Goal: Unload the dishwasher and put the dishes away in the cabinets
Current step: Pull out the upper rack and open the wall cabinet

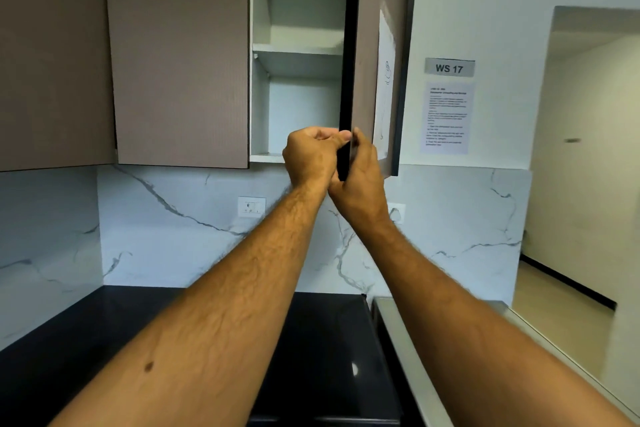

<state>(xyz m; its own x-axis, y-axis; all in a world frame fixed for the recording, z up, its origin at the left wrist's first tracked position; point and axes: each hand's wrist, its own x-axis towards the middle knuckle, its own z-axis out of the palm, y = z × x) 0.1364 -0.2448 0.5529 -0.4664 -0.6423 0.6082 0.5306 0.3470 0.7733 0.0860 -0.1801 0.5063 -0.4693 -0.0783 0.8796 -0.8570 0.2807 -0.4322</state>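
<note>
An upper wall cabinet [298, 55] stands partly open, showing two white shelves with nothing on them. Its brown door [367, 45] swings toward me, its dark edge facing the camera. My left hand [310, 156] grips the lower end of that door edge from the left, fingers curled. My right hand [363, 172] holds the same lower corner from the right, fingers wrapped round the door. No dishes show anywhere in view.
Closed brown cabinet doors [180, 52] hang to the left. Below lies a black countertop [69, 357] against a marble backsplash with a socket [251, 206]. A steel edge [408, 340] runs at lower right. A "WS 17" sign [449, 68] and a doorway [581, 156] are on the right.
</note>
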